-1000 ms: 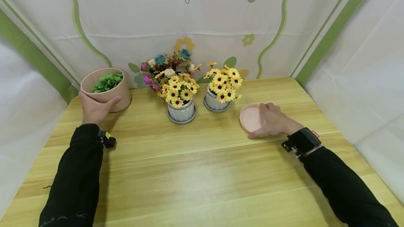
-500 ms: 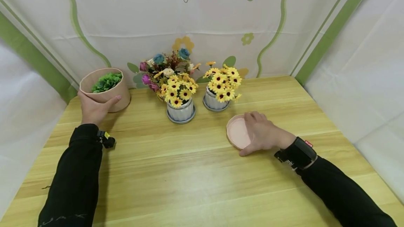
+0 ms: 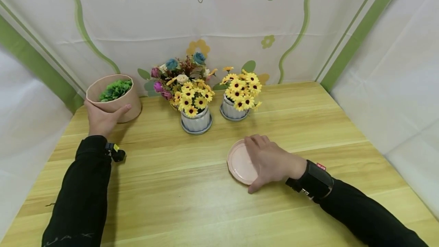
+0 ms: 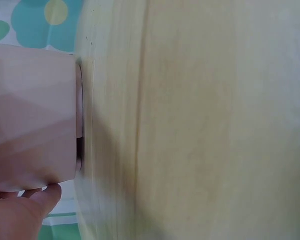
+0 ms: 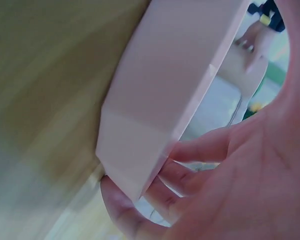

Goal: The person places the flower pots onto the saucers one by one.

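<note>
Two hands are at work on a wooden table (image 3: 205,201). With the nearer flower pot (image 3: 196,120) as the landmark, the right hand (image 3: 271,162) lies in front of it and to its right, cupped over a pink saucer (image 3: 238,161); the right wrist view shows the fingers (image 5: 140,210) curled around the saucer's edge, with the thumb at its near rim, so this hand grips the saucer. The saucer sits on the table, apart from the pot. The left hand (image 3: 101,118) is well to the left of that pot, at the table's far left side, with thumb and fingers wrapped around the lower wall of a round pink tub (image 3: 114,98) holding green leaves (image 3: 116,89); the left wrist view shows a fingertip (image 4: 42,197) against the tub's side (image 4: 32,117). A second pot (image 3: 231,111) of yellow flowers stands just right of the landmark pot and slightly behind it, and a mixed bouquet (image 3: 178,71) rises directly behind it against the printed backdrop (image 3: 219,22).
</note>
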Tool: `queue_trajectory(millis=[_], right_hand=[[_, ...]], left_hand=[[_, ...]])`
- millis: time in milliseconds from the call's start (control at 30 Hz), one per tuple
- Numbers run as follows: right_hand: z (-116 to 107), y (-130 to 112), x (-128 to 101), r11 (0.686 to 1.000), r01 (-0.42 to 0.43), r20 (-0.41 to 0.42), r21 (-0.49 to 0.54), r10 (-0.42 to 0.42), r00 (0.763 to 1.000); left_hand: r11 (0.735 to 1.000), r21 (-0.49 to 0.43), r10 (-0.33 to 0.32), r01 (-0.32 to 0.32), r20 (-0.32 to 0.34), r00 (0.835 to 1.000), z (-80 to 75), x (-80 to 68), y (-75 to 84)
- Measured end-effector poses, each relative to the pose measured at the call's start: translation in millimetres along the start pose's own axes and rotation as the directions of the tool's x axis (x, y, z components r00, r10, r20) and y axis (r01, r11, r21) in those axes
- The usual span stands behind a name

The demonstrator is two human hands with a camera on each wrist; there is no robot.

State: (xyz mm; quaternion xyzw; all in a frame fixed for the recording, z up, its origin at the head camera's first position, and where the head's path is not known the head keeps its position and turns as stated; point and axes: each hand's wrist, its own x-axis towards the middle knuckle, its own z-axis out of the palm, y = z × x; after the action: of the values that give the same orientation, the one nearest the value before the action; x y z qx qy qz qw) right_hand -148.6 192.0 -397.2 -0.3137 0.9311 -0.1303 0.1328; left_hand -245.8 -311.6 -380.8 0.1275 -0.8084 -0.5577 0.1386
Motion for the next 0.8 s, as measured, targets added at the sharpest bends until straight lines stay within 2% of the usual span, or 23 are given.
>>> queue_trajectory(millis=[367, 600, 800], right_hand=[[9, -37, 11, 0.995, 0.102, 0.057, -0.009, -0.101, 0.993], [14, -57, 22, 0.989, 0.140, 0.097, -0.046, -0.135, 0.986], [17, -72, 30, 0.981, 0.153, 0.093, -0.122, -0.143, 0.985]], left_hand=[[1.000, 0.004, 0.002, -0.002, 0.001, 1.000, -0.5, 3.6, -7.3], [1.000, -0.022, 0.011, -0.011, -0.011, 1.000, 1.2, -6.2, 3.1], [1.000, -0.019, 0.011, -0.011, -0.005, 1.000, 1.1, -9.4, 4.7]])
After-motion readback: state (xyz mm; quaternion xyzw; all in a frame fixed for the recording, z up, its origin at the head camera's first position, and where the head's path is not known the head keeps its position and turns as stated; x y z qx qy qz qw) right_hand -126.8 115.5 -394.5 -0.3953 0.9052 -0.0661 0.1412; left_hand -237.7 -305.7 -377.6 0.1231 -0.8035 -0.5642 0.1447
